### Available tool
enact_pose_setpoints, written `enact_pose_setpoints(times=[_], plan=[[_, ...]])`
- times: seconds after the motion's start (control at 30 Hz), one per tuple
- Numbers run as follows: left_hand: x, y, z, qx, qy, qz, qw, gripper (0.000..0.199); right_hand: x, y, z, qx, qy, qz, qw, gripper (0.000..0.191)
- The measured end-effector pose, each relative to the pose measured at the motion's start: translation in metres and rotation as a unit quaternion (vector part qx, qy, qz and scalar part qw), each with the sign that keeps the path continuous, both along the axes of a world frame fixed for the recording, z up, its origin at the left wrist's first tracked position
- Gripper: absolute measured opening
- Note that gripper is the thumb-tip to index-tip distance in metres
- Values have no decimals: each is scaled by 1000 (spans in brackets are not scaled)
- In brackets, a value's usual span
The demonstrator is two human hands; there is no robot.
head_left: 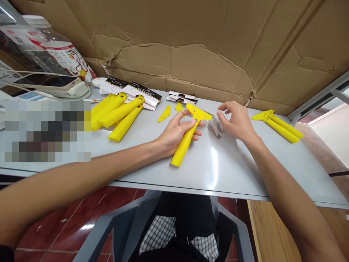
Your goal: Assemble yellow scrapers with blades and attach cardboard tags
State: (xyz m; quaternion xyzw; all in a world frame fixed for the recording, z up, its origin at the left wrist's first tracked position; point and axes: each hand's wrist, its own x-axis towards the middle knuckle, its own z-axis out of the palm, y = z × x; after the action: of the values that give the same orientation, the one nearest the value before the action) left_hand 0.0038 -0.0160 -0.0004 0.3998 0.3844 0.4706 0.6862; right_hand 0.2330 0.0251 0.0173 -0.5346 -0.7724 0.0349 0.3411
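Observation:
My left hand (178, 133) is wrapped around the neck of a yellow scraper (185, 143). Its wide head points up and away, and its handle slants down toward me. To the right, my right hand (236, 122) hovers over the table with thumb and forefinger apart and nothing visible between them. Shiny, blurred metal pieces (215, 127) show between that hand and the scraper head; whether the thumb touches them I cannot tell. Behind the scraper lie a loose yellow plate (164, 113) and another yellow piece (179, 106), partly hidden.
Several yellow scrapers (121, 114) with black-and-white cards lie to the left. Small black-and-white packets (181, 97) sit at the back, and yellow scraper parts (278, 125) at the right. A phone (46, 80) and bottles (62, 54) stand far left. Cardboard (177, 32) walls off the back.

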Motion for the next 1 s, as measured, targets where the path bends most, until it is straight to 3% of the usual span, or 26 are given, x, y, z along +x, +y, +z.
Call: enact_pose_setpoints(times=[0.17,0.33,0.57,0.83,1.0], plan=[[0,2,3,-11,15,39,999,31,28,8,0,-56,-167,-94,980,22],[0,2,4,-20,15,44,999,32,36,6,7,-132,-194,-129,964,25],[0,3,4,-23,4,37,999,30,35,1,11,-196,-184,-126,955,30],[1,3,4,-24,3,44,999,30,29,-3,16,-246,-250,-105,930,22],[1,4,3,-20,3,41,999,26,26,-4,19,-187,-190,-84,960,22]])
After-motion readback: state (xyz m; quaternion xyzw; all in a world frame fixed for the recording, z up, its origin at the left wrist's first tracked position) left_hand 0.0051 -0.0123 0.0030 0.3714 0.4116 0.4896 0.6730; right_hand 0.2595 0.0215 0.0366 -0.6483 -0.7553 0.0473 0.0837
